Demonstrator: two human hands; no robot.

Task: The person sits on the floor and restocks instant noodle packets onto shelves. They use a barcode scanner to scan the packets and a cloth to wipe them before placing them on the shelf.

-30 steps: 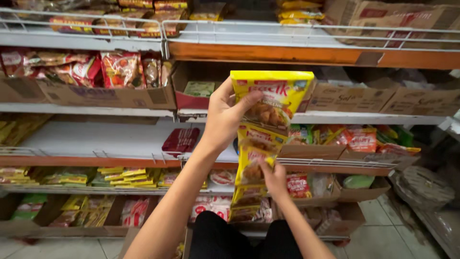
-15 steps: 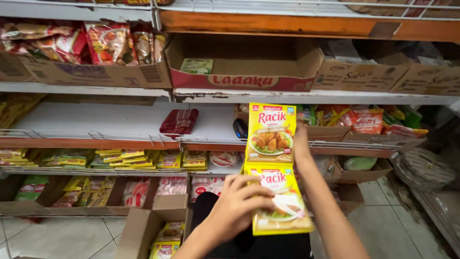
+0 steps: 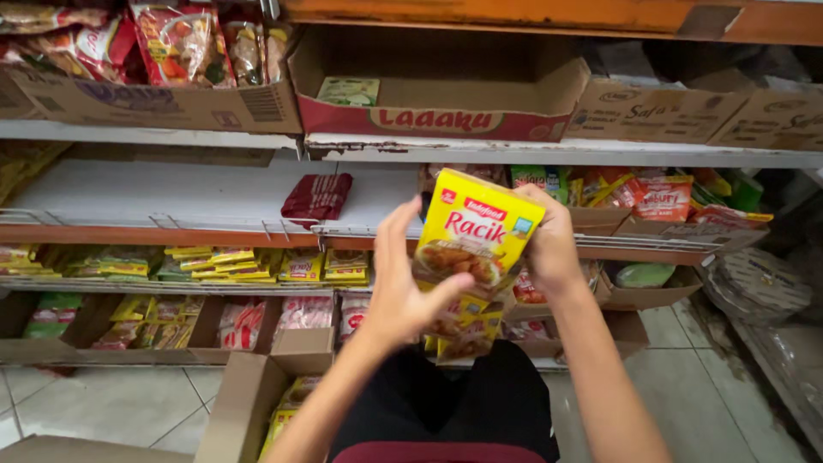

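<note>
A folded strip of yellow seasoning sachets [image 3: 472, 244] hangs in front of the middle shelf, with more sachets of the strip bunched below it. My right hand [image 3: 549, 244] grips the top sachet from the right side. My left hand [image 3: 403, 287] cups the strip from the left and below, thumb pressed on the lower sachets. Both hands hold the same strip at chest height, in front of my dark trousers.
A white shelf [image 3: 171, 193] holds a dark red packet [image 3: 316, 196]. Above sits an almost bare red-edged carton [image 3: 437, 90]. Cartons of snack packets stand at upper left and right. An open cardboard box [image 3: 257, 394] with yellow sachets rests on the tiled floor.
The long hanging strip has been folded together and gathered into a compact bundle. My left hand rose from the strip's lower end to meet the right hand.
</note>
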